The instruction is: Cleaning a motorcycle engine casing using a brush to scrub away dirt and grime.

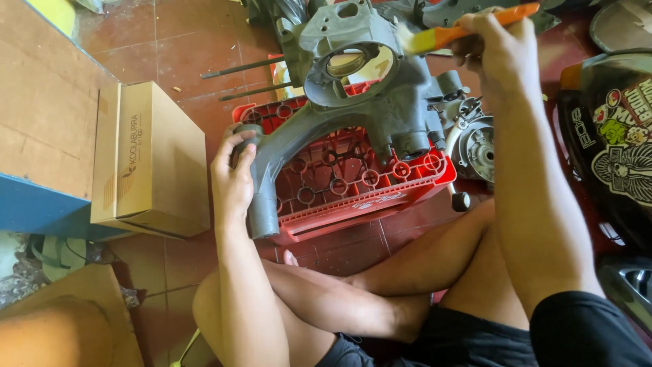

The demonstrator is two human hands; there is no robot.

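Note:
A large grey metal engine casing (353, 102) rests on a red plastic crate (360, 183) turned upside down on the floor. My left hand (234, 177) grips the casing's long lower arm near its end. My right hand (492, 51) is raised at the upper right and holds an orange-handled brush (462, 28), its pale bristles touching the rim of the casing's round opening. My bare legs are crossed just below the crate.
A brown cardboard box (149, 160) lies to the left beside a wooden board with a blue edge. Other engine parts (475, 146) sit right of the crate. A black helmet with stickers (614, 139) fills the right edge. Two thin rods (248, 78) lie behind the crate.

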